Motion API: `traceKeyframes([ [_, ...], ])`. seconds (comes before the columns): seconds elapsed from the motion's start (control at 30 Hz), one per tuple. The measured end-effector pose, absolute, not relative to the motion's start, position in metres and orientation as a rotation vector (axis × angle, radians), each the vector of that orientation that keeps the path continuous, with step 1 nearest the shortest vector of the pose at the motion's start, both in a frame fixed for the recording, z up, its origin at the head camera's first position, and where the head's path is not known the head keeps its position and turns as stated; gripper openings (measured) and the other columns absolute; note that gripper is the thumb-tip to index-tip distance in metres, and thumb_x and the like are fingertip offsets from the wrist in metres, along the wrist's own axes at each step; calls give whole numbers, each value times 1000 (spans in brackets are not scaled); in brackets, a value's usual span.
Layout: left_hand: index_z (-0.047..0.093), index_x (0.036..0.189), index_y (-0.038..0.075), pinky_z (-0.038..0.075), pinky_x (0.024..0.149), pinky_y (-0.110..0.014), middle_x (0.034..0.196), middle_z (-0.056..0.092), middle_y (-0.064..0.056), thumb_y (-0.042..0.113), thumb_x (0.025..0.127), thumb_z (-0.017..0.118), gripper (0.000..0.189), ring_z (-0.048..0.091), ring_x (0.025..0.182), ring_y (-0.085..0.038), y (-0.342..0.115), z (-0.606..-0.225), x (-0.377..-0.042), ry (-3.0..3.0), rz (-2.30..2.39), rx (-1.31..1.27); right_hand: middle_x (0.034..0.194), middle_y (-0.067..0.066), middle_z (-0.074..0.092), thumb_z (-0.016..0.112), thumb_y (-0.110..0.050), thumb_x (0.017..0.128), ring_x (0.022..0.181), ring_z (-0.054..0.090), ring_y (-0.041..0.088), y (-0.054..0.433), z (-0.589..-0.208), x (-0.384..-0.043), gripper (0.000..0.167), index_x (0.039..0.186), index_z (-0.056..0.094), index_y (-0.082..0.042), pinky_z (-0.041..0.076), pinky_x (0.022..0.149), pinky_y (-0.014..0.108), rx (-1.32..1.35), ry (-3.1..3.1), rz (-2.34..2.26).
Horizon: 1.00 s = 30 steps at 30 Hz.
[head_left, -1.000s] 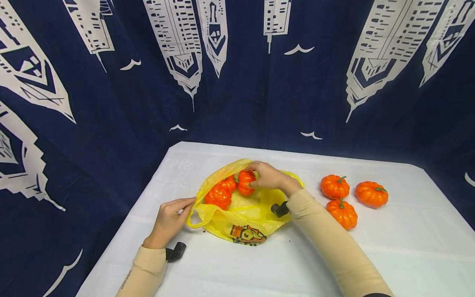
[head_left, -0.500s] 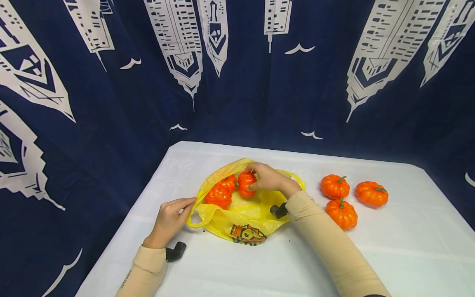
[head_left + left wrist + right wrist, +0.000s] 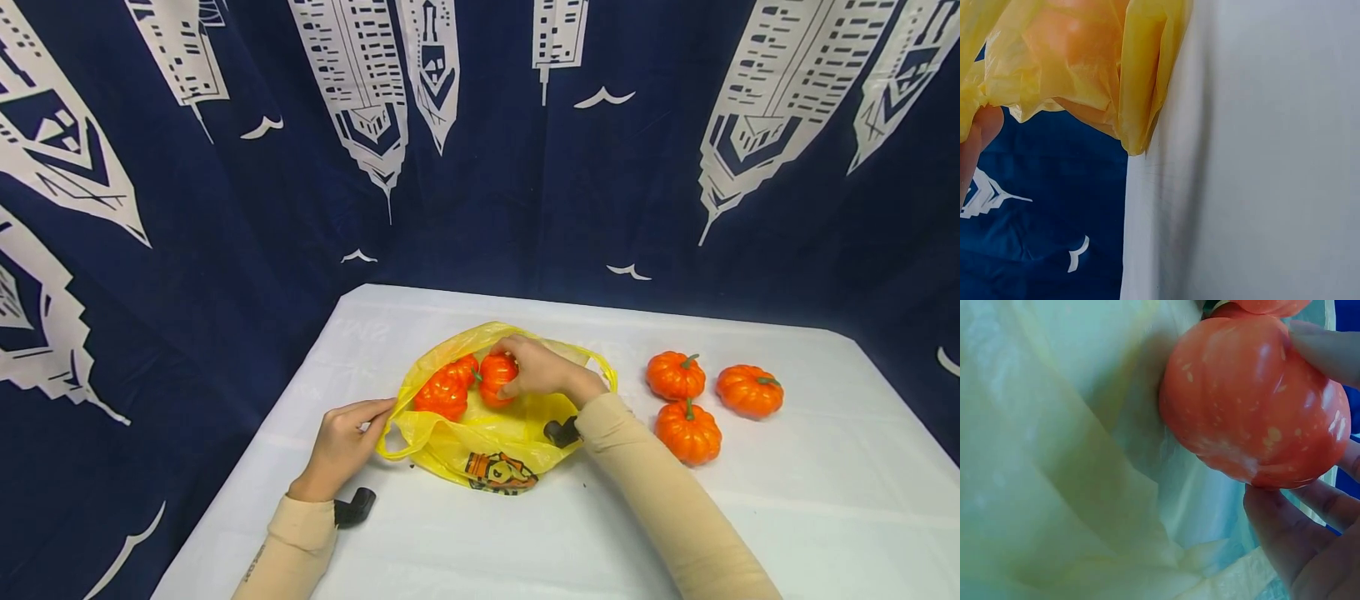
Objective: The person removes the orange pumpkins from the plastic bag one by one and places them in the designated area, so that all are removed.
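A yellow plastic bag [image 3: 480, 450] lies on the table with its mouth spread, a dark and orange print on its front. Pinched at the bag's left edge are the fingers of my left hand [image 3: 345, 442]; the left wrist view shows its thumb [image 3: 990, 125] against the bunched plastic. Inside the bag my right hand [image 3: 542, 367] grips a small orange pumpkin [image 3: 495, 379], its stem pointing left. Thumb and fingers lie around that pumpkin [image 3: 1254, 403] in the right wrist view. Two more pumpkins [image 3: 442, 396] sit beside it at the bag's left side, one partly hidden.
Three orange pumpkins stand on the white table [image 3: 825, 500] to the right of the bag: one at the back [image 3: 675, 375], one in front [image 3: 688, 433], one farther right [image 3: 750, 392]. A dark blue curtain [image 3: 495, 217] with white building prints hangs behind the table.
My right hand has moved slightly down and nearer inside the bag with the pumpkin in its grip. The left hand keeps its place at the bag's edge.
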State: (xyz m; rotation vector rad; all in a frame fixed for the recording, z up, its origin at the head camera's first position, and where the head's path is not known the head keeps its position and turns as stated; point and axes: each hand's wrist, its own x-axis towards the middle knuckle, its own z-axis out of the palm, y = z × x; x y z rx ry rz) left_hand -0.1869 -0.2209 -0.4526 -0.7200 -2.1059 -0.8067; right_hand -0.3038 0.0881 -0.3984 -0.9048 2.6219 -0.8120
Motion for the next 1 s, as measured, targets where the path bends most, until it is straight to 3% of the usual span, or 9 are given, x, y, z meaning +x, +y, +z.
traceKeyframes([
  [0.27, 78, 94, -4, 63, 71, -27, 88, 78, -14, -19, 67, 81, 31, 77, 78, -26, -221, -452, -188, -2097, -810, -727, 129, 10, 63, 83, -13, 79, 118, 58, 30, 96, -404, -303, 58, 130, 57, -6, 54, 103, 43, -879, 2547, -968],
  [0.47, 78, 94, -5, 63, 70, -27, 88, 78, -15, -19, 67, 81, 31, 77, 78, -27, -221, -452, -188, -2088, -812, -734, 134, 7, 62, 82, -13, 80, 128, 54, 34, 103, -402, -299, 57, 131, 57, -13, 52, 106, 46, -801, 2482, -1097],
  [1.0, 78, 94, -4, 63, 71, -27, 88, 78, -14, -19, 67, 81, 31, 77, 78, -27, -222, -453, -186, -2101, -797, -717, 146, 14, 52, 81, -19, 84, 131, 51, 39, 127, -398, -282, 64, 140, 52, -11, 55, 104, 47, -789, 2359, -1361],
])
